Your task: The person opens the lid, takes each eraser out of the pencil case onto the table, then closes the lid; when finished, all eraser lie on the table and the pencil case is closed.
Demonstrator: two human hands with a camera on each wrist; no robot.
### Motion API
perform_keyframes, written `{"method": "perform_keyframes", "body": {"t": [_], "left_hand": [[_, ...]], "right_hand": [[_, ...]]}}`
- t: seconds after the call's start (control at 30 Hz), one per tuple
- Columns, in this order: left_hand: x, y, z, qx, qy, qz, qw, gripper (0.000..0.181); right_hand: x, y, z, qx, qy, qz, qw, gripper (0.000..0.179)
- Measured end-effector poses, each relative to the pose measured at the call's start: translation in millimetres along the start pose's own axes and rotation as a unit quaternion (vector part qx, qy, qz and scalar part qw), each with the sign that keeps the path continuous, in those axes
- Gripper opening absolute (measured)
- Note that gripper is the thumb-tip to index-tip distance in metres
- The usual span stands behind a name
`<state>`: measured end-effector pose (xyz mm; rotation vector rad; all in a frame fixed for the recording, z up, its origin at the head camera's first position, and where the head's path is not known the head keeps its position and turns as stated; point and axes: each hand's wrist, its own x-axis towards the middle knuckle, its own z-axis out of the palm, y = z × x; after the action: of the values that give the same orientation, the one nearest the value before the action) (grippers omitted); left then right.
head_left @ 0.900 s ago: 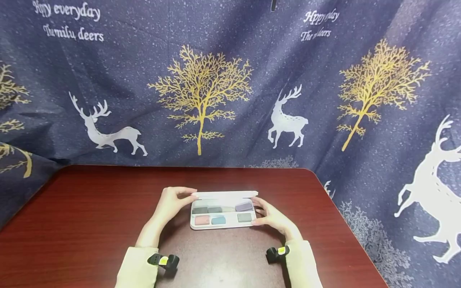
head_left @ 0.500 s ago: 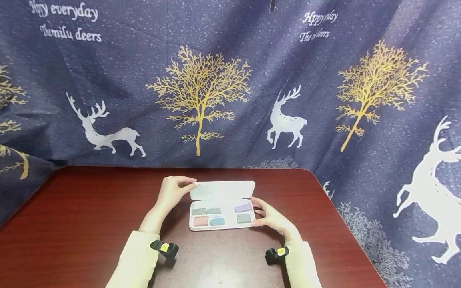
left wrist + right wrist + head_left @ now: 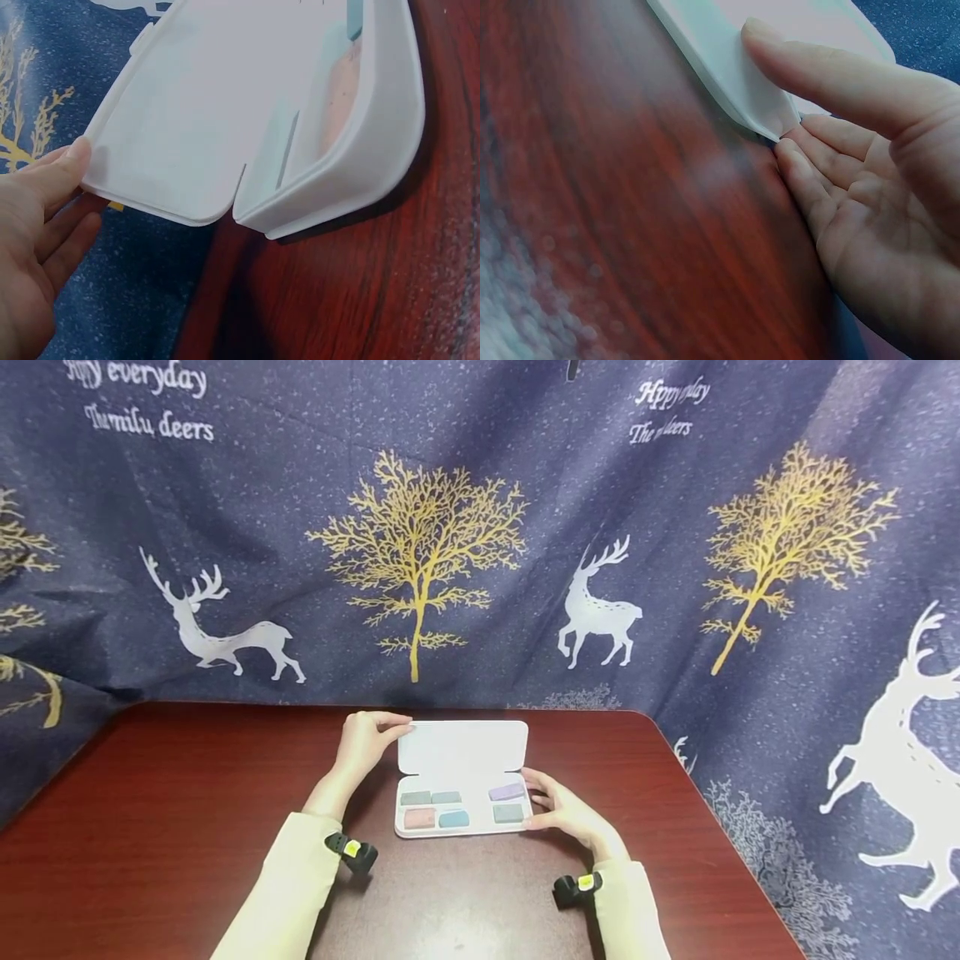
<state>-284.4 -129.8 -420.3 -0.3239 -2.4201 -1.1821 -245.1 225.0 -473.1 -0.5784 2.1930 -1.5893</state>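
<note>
A white hinged case [image 3: 462,832] lies on the table with its lid [image 3: 462,745] raised at the back. My left hand [image 3: 362,743] pinches the lid's far left corner between thumb and fingers; the left wrist view shows the thumb on the lid's inner face. Around the right end of the case, my right hand [image 3: 564,812] holds the wall, thumb at the front and fingers behind. Inside sit small blocks in two rows: a pink block [image 3: 419,818], a blue block [image 3: 453,819], a purple block [image 3: 506,792] and several grey-green blocks [image 3: 508,813].
The dark red wooden table [image 3: 187,827] extends to both sides of the case. Behind it hangs a dark blue cloth [image 3: 480,677] printed with deer and trees. Each sleeve carries a black wrist camera, the left camera [image 3: 362,857] and the right camera [image 3: 567,892].
My left hand has moved up and away, swinging the lid from nearly edge-on to leaning back. The right hand and the base of the case have stayed in place.
</note>
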Motion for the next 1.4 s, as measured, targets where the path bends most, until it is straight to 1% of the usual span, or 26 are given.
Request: {"method": "perform_keyframes", "body": {"t": [0.1, 0.2, 0.3, 0.4, 0.57, 0.7, 0.87, 1.0, 1.13, 1.27, 1.4], "left_hand": [[2.2, -3.2, 2.9, -0.001, -0.009, -0.011, 0.9999, 0.021], [2.4, -7.4, 4.2, -0.009, -0.024, -0.018, 0.9995, 0.025], [1.8, -11.7, 4.4, -0.017, -0.046, -0.018, 0.9986, 0.032], [1.4, -17.4, 4.5, -0.014, -0.078, -0.015, 0.9968, 0.044], [0.7, -25.9, 5.0, -0.013, -0.128, -0.022, 0.9914, 0.061], [0.2, -30.1, 6.0, -0.021, -0.159, -0.033, 0.9865, 0.074], [-0.9, -32.2, 6.3, -0.03, -0.192, -0.031, 0.9803, 0.089], [-1.5, -32.8, 5.9, -0.046, -0.206, -0.031, 0.9769, 0.091], [-1.3, -35.2, 6.7, -0.046, -0.216, -0.037, 0.9746, 0.092], [-1.6, -37.6, 7.3, -0.04, -0.22, -0.037, 0.9739, 0.093], [-2.2, -37.1, 6.4, -0.04, -0.219, -0.026, 0.9745, 0.092]], "right_hand": [[-0.2, 0.1, -0.6, 0.0, 0.001, 0.004, 1.0, 0.089], [0.0, 1.2, -0.9, 0.001, 0.001, 0.005, 1.0, 0.089], [0.3, 1.9, -0.8, 0.001, 0.001, 0.005, 1.0, 0.088], [0.9, 2.3, -1.0, -0.002, 0.002, 0.007, 1.0, 0.088], [1.7, 2.6, -1.4, -0.007, 0.004, 0.008, 0.9999, 0.089], [2.1, 2.8, -1.4, -0.006, 0.004, 0.007, 0.9999, 0.09], [1.5, 2.0, -0.9, -0.002, 0.003, 0.007, 1.0, 0.09], [1.1, 1.3, -0.6, 0.004, 0.003, 0.006, 1.0, 0.09], [1.4, 1.3, -0.2, 0.007, 0.003, 0.006, 1.0, 0.09], [1.8, 1.5, -0.4, 0.002, 0.002, 0.009, 1.0, 0.09], [2.6, 1.5, -1.0, -0.008, 0.003, 0.011, 0.9999, 0.089]]}}
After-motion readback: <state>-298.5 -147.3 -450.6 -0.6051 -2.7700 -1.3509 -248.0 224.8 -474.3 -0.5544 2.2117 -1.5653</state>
